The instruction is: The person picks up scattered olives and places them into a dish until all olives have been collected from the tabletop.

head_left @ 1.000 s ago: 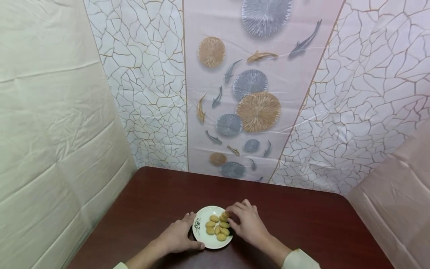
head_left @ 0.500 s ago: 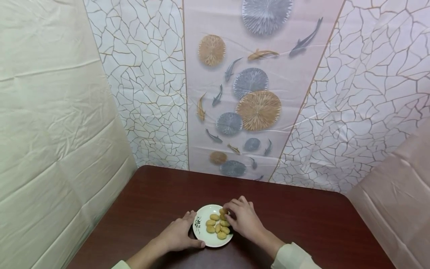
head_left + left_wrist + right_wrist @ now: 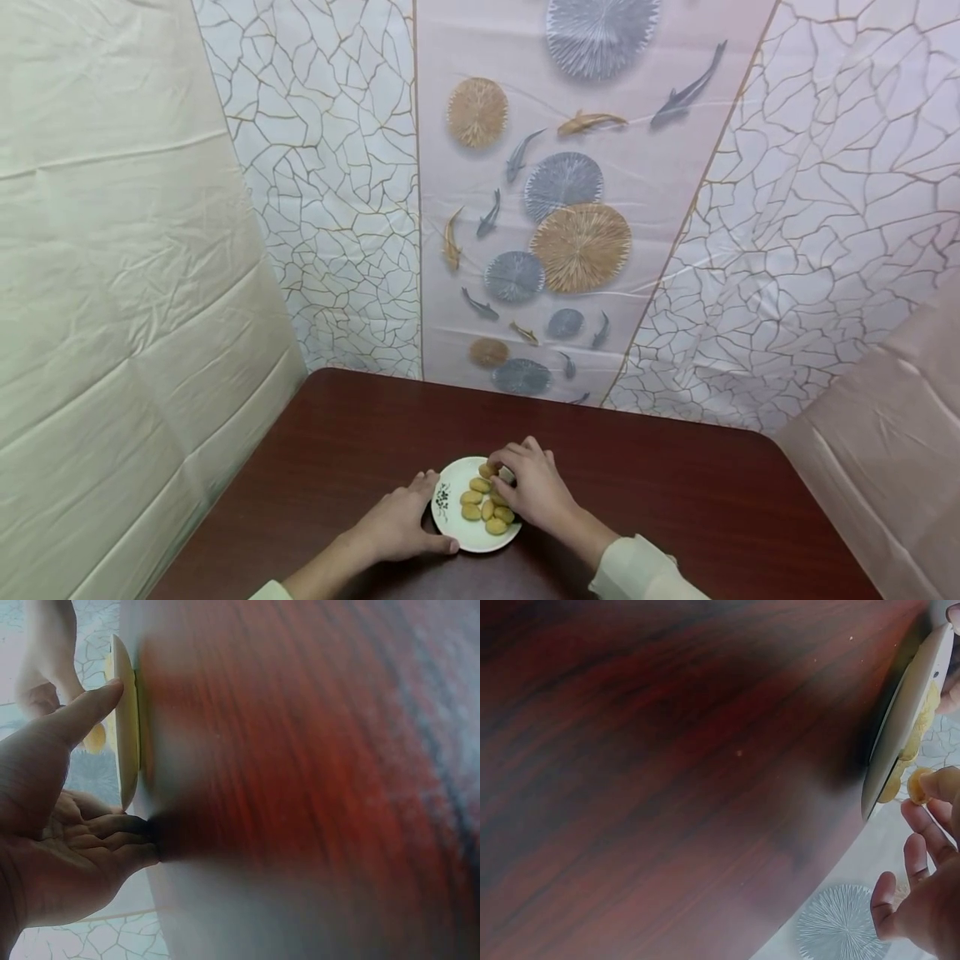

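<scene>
A small white plate [image 3: 454, 529] with a dark floral sprig on its left side holds several yellow oval fruits [image 3: 471, 511], mostly grouped on its right half. My left hand [image 3: 393, 521] spans the plate's left edge. In the left wrist view its thumb [image 3: 105, 694] lies against the near rim, and its other fingers reach round the far side. My right hand [image 3: 536, 487] is over the plate's back right. Between thumb and forefinger it pinches one yellow oval fruit [image 3: 917, 785], close over the plate, with the remaining fingers loosely bent. This hand hides part of the right rim.
The dark reddish-brown table [image 3: 675, 500] has rounded far corners. Behind it hangs a patterned cloth [image 3: 517, 208] with fish and round motifs. Pale padded cloth walls [image 3: 135, 292] stand at both sides.
My right hand has moved leftward over the plate, carrying the pinched fruit away from the right rim. The left hand and the plate have stayed in place.
</scene>
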`<action>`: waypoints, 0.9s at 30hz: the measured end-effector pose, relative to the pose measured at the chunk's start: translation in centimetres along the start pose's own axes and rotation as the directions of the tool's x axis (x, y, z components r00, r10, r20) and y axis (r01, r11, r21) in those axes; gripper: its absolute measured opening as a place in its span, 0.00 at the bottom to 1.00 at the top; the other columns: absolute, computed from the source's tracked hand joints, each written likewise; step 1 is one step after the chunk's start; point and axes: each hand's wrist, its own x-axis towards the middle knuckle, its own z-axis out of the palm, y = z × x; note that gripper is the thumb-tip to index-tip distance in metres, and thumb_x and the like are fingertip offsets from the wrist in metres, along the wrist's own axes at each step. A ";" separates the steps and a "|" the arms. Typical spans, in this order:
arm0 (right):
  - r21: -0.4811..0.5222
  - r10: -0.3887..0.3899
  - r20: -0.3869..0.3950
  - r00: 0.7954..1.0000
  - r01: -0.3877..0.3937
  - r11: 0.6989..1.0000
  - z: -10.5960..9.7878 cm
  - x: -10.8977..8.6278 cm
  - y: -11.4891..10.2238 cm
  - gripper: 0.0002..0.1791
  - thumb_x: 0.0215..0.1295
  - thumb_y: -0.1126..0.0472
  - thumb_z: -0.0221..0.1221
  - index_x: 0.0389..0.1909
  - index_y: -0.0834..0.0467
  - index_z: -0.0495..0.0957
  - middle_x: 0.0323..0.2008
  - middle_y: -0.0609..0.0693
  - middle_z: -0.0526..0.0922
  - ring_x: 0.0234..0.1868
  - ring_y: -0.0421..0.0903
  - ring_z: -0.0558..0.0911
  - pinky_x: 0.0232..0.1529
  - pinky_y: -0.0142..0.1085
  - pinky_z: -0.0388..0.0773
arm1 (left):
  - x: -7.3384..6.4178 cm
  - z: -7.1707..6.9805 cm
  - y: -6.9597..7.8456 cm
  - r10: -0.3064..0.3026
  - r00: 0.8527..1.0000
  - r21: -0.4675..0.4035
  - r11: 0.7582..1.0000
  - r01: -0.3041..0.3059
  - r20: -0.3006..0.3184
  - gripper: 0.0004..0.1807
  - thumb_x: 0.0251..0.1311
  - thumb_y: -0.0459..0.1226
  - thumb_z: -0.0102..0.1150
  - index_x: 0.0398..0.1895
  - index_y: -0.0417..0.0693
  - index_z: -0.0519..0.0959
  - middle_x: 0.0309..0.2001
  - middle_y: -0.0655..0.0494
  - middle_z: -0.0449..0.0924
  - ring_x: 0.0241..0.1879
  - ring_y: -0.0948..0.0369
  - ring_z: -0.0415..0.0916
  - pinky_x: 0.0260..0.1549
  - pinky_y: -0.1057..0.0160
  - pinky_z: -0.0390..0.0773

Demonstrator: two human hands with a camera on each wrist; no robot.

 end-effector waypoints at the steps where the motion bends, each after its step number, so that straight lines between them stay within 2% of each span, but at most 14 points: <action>1: -0.001 0.003 0.001 1.000 -0.003 1.000 0.1 0.1 0.0 0.08 0.69 0.60 0.75 0.46 0.48 0.90 0.44 0.42 0.91 0.42 0.40 0.72 0.42 0.39 0.62 | 0.0 0.0 0.0 -0.002 1.000 0.000 1.000 0.002 0.003 0.67 0.55 0.65 0.80 0.85 0.31 0.60 0.84 0.29 0.62 0.83 0.32 0.63 0.76 0.27 0.69; 16: -0.029 0.016 0.013 1.000 -0.016 0.999 1.0 0.9 0.0 0.08 0.68 0.60 0.76 0.45 0.50 0.89 0.44 0.44 0.92 0.43 0.44 0.75 0.41 0.43 0.67 | 0.3 -0.3 0.3 -0.028 0.999 0.008 1.000 0.028 0.029 0.67 0.56 0.65 0.80 0.86 0.31 0.60 0.84 0.28 0.61 0.82 0.31 0.63 0.76 0.27 0.69; 27: -0.065 0.039 0.036 0.999 -0.036 0.997 1.3 1.2 0.1 0.08 0.69 0.59 0.76 0.45 0.50 0.89 0.46 0.45 0.92 0.44 0.46 0.75 0.41 0.43 0.67 | 0.4 -0.1 0.2 -0.020 0.999 0.014 1.000 0.020 0.026 0.67 0.56 0.66 0.79 0.86 0.32 0.60 0.85 0.31 0.61 0.83 0.32 0.63 0.76 0.26 0.68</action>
